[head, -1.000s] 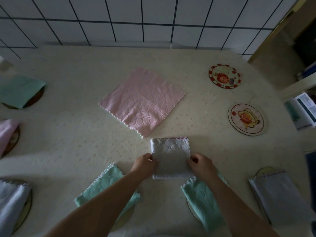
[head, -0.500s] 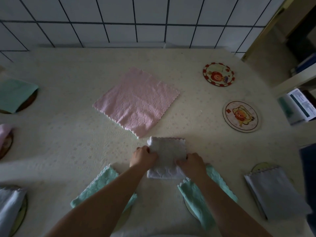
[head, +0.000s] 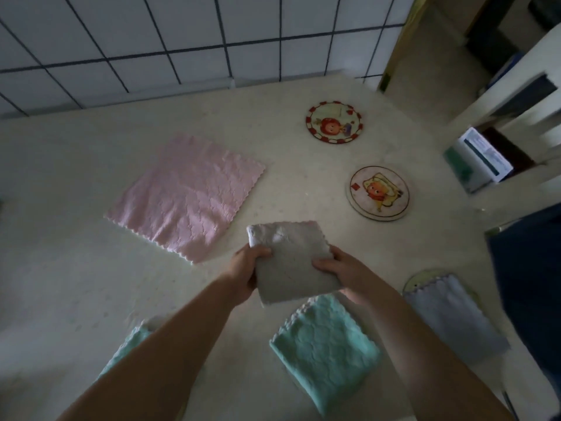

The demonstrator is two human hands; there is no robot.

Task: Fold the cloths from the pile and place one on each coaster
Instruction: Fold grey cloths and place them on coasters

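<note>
A folded white cloth (head: 290,262) sits at the centre of the frame, clamped between both hands: the left hand (head: 246,268) grips its left edge with the thumb on top, and the right hand (head: 346,273) pinches its right edge, fingers curled over the top face. The cloth looks raised off the table (head: 76,238), though contact at its lower corner cannot be told. It is nearly square, its slightly longer axis running from upper left to lower right; the scalloped edge faces the upper right and the thick folded corner points to the upper left.

Just to its upper left, an unfolded pink cloth (head: 188,196) lies flat like a diamond, its lower corner close to the left hand. To the upper right, two bare picture coasters rest well apart from the cloth: the red-rimmed coaster (head: 334,121) farther up, the pale coaster (head: 378,192) nearer, with open tabletop between it and the cloth.

Below the hands, a folded green cloth (head: 326,344) lies just under the white one's lower edge. Another green cloth (head: 124,350) shows at lower left, partly hidden by the left forearm. At lower right, a folded grey-blue cloth (head: 452,317) covers most of a coaster (head: 422,276). The table's far edge meets a tiled wall (head: 182,34) across the top; its right edge falls away at the right of the frame.
</note>
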